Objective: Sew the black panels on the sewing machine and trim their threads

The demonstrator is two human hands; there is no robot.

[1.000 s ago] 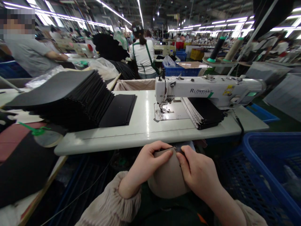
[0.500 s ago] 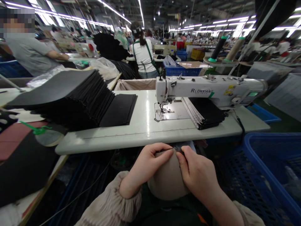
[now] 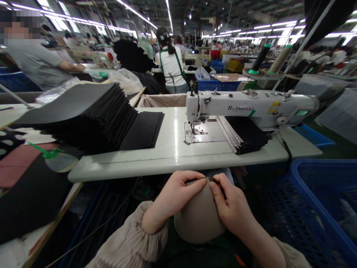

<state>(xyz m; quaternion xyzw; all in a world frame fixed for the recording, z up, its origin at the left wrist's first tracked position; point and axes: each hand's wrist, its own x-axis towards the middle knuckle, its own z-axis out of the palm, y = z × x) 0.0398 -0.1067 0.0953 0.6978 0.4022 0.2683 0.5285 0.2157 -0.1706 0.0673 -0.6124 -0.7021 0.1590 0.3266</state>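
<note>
A taupe panel, bent into a curve, lies over my lap below the table edge. My left hand is closed in a pinch on its upper edge, thumb on the taupe face. Right beside it, my right hand pinches the same edge, fingers curled and fingertips almost meeting the left ones. Something dark shows between the right fingers; I cannot tell if it is the panel's black side or a separate small piece. Beyond my hands stands a white sewing machine, with folded black pieces under its arm.
On the pale tabletop, a tall pile of black panels stands left beside a low black stack. A blue basket is at my right. A green-topped oil bottle sits left. Co-workers, one in a white shirt, work beyond.
My fingertips have shifted slightly along the panel's edge, and less dark material shows between them. The right hand has turned a little. The whole view has moved slightly.
</note>
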